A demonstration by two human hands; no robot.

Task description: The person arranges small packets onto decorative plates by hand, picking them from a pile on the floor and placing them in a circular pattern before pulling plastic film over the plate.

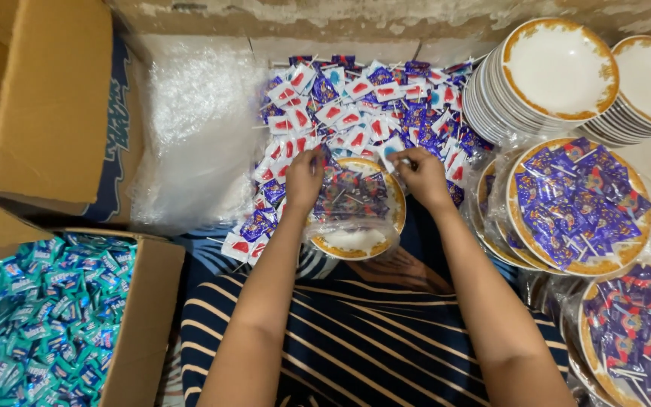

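Both hands pinch the clear bag's (352, 197) top: left hand (304, 179), right hand (419, 175), over a candy-filled plate (355, 247) beside loose candies (355, 98).

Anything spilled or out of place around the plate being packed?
A few wrapped lollipops lie loose off the main pile, beside the left hand. The bagged plate sits level between both hands; nothing looks damaged.

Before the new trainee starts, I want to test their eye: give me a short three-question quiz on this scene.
1. True or false: both hands, left hand and right hand, are at the bagged plate.
2. What fills the open box at lower left? A) empty plates B) teal-wrapped sweets C) bubble wrap
3. What edges the stacked empty plates?

Key: 1 true; 2 B; 3 a gold rim.
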